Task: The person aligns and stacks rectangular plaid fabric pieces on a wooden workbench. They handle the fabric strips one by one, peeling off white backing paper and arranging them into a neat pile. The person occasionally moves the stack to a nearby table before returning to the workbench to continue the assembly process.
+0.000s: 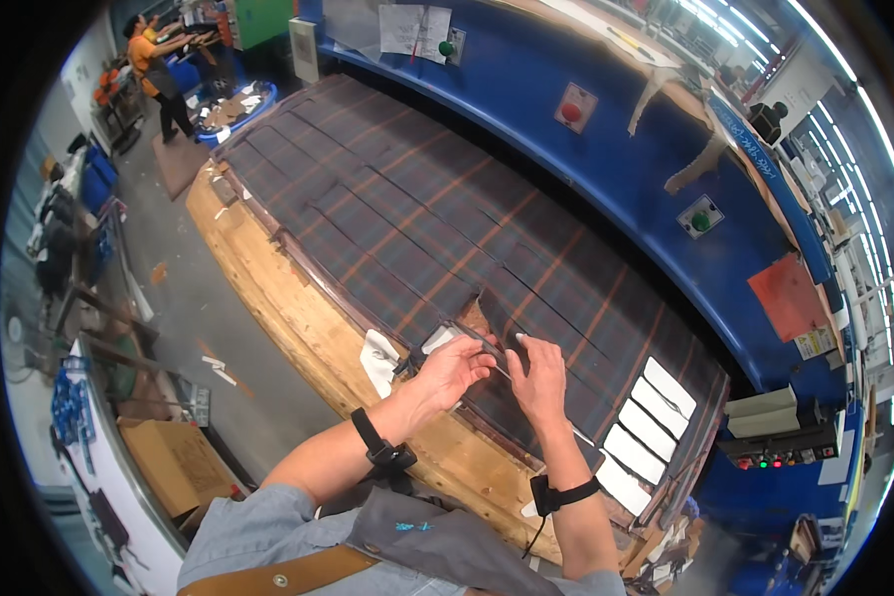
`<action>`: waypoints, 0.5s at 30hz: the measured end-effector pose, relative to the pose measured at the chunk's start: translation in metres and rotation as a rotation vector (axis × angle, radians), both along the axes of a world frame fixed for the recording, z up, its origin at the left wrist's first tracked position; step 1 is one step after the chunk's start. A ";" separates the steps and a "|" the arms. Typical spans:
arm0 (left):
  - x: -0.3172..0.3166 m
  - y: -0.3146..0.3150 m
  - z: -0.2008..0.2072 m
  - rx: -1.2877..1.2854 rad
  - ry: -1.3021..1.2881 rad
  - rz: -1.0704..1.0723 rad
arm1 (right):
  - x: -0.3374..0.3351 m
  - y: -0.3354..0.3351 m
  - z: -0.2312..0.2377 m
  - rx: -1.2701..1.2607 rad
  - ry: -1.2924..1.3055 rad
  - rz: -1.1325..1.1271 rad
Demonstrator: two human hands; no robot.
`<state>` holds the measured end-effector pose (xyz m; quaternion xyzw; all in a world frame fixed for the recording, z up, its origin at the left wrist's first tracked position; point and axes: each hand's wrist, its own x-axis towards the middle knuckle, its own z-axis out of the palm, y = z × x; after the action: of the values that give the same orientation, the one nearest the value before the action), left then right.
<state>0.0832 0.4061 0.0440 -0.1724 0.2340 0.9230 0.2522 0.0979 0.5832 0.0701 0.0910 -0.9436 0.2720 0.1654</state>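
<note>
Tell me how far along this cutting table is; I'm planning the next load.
Done: the plaid cloth is cut into strips, and a few slots at the right end show white. In hand: left hand and right hand lift one cut piece. Left: nearly all other pieces.

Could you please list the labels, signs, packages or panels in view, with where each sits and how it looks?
Paper sheets: white, pinned on the blue machine, top.
Orange sheet: squarish, on the blue wall, right.
Cardboard box: brown, open, on the floor, lower left.
Control panel: dark, small lit buttons, lower right.
</note>
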 end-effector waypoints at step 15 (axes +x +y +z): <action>0.008 -0.012 0.014 -0.221 0.074 -0.096 | -0.007 0.011 -0.009 -0.227 -0.051 -0.010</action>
<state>0.0910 0.3944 0.0585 -0.1533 0.3514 0.8842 0.2667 0.0910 0.5946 0.0612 0.0598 -0.9111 0.3785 0.1519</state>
